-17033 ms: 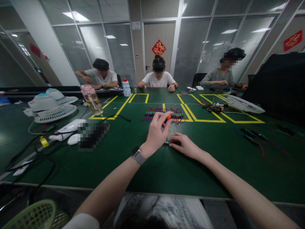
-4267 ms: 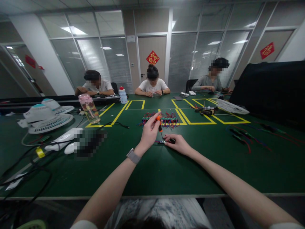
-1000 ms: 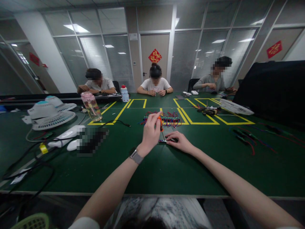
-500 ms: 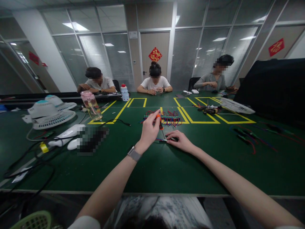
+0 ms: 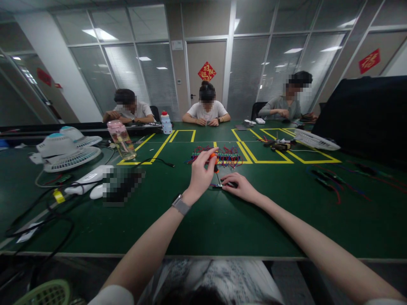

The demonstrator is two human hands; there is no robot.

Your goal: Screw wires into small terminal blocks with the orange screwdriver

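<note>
My left hand (image 5: 203, 171) grips an orange and black screwdriver (image 5: 216, 170) by its handle, with the shaft pointing down. The screwdriver's tip meets a small circuit board (image 5: 217, 186) lying on the green table. My right hand (image 5: 239, 187) pinches the board's right end and rests on the tabletop. Part of the board is hidden under those fingers. Just beyond both hands lies a row of several small circuit boards with red and blue wires (image 5: 227, 157).
More wired boards (image 5: 329, 178) lie to the right, near pliers (image 5: 281, 146) and a white fan (image 5: 316, 140). On the left are fans (image 5: 68, 156), a pink-capped bottle (image 5: 121, 140), a power strip (image 5: 90, 178) and black cables. Three people sit across the green table (image 5: 197, 233).
My left hand has shifted slightly right and turned a little with the screwdriver. My right hand stays on the board. The person opposite has lowered their hands slightly.
</note>
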